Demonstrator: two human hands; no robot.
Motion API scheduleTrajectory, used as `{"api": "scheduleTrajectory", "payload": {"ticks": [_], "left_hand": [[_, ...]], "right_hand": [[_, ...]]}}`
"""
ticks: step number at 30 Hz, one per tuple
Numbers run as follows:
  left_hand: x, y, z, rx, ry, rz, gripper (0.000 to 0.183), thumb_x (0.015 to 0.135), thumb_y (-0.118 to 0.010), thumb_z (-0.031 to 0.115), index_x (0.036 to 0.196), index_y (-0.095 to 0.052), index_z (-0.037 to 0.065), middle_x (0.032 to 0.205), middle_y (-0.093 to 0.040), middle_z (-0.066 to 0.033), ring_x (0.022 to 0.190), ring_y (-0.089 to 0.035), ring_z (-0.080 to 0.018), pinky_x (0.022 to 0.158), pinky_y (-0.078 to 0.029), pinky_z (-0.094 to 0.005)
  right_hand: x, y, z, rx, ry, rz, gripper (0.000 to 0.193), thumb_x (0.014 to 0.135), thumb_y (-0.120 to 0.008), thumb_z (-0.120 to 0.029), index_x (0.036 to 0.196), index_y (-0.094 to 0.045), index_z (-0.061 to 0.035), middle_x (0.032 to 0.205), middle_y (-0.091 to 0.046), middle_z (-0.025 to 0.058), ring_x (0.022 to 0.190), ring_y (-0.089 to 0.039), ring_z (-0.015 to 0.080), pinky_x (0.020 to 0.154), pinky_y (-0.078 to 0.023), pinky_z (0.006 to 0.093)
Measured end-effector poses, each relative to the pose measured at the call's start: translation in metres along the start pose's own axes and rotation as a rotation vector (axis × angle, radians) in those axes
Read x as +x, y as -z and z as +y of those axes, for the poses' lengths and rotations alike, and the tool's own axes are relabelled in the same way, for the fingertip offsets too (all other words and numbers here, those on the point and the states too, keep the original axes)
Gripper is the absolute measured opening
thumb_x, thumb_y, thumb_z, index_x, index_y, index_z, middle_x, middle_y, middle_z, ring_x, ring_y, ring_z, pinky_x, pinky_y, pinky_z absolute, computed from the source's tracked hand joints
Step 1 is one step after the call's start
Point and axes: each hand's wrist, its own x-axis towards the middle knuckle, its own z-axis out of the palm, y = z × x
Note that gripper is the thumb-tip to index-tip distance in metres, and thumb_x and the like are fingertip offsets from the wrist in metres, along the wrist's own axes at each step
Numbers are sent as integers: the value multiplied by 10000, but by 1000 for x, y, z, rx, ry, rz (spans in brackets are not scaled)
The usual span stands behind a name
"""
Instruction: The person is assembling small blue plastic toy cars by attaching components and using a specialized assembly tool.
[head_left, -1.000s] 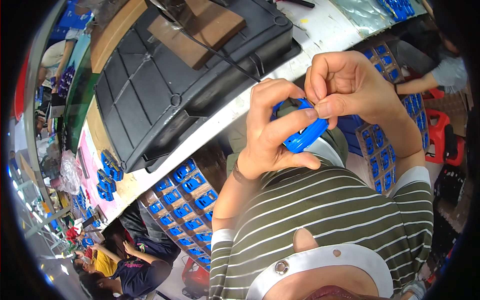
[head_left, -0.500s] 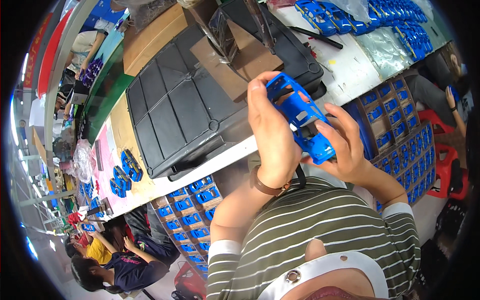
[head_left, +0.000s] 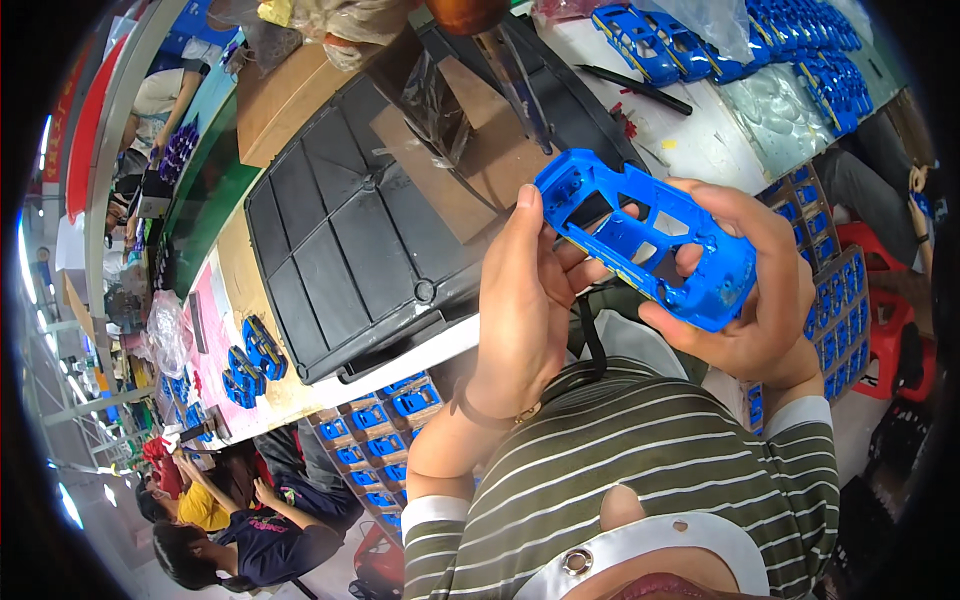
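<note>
A blue plastic toy car body (head_left: 728,270) is held up in front of my chest, tilted, its hollow inside and window openings facing up. My right hand (head_left: 775,270) grips its near right end, thumb along the lower edge and fingers around the far side. At the far left end my left hand (head_left: 525,295) supports it, thumb upright by the edge and other fingers partly hidden beneath. Fingertips show through the window openings.
Beyond my hands lies a big black ribbed plastic lid or crate (head_left: 335,240) with brown cardboard (head_left: 480,150) on it. More blue car bodies (head_left: 640,45) line the far right table; several sit at left (head_left: 262,350). Divided trays (head_left: 365,440) hold others. Co-workers sit at left and right.
The car body has been turned so its hollow inside shows more fully, and it has shifted right. My right hand has moved up around its end; my left hand has shifted slightly left and lower.
</note>
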Motion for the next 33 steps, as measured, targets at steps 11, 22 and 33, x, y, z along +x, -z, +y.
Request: {"api": "scheduleTrajectory", "payload": {"ticks": [11, 22, 33], "left_hand": [[8, 10, 21, 94, -23, -15, 526, 983, -376, 429, 1202, -521, -26, 1113, -627, -159, 1036, -615, -194, 889, -499, -309], [11, 9, 24, 89, -47, 43, 524, 967, -426, 429, 1200, -522, -31, 1063, -636, -156, 964, -627, -187, 879, -505, -328], [10, 8, 23, 84, -59, 72, 539, 949, -453, 450, 1149, -538, -44, 1058, -635, -175, 970, -634, -228, 903, -498, -352]], "right_hand": [[39, 7, -10, -70, -74, -133, 812, 550, -887, -227, 1196, -464, 21, 1070, -632, 168, 926, -660, 254, 800, -531, 335], [49, 10, -15, -33, -120, -149, 813, 525, -906, -265, 1165, -493, 18, 995, -650, 151, 832, -677, 248, 704, -542, 314], [50, 5, -13, -73, 8, -6, 801, 494, -912, -339, 1065, -548, 89, 904, -661, 180, 725, -683, 249, 599, -542, 289]]}}
